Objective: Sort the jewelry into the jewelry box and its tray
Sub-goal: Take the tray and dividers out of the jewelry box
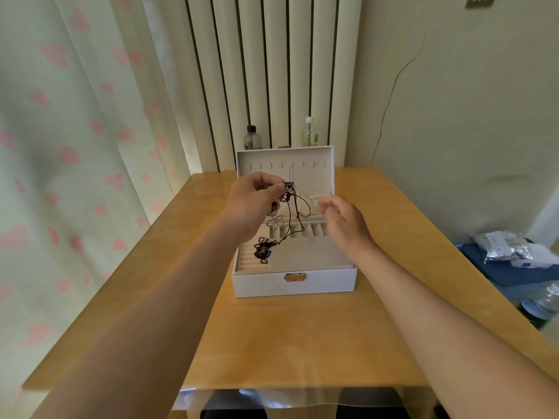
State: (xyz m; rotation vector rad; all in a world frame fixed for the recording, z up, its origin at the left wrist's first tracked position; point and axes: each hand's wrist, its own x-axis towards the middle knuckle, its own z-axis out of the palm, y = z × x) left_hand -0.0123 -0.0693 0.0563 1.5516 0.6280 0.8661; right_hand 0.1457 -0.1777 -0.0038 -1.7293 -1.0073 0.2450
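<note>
Tangled black cord necklaces [289,189], pinched by left hand [254,198] over white rectangular jewelry box [266,285], beige-lined; right hand [344,222] held relaxed, loosely curled.

Nothing legible here. The green label on the clear bottle [309,138] is a blur, and the blue print on the plastic packet [500,244] is too small to read.

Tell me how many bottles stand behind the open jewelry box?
2. A dark-capped bottle stands behind the left end of the jewelry box lid, a white-capped bottle behind its right end. The lid hides their bases, so a shorter one could be hidden.
</note>
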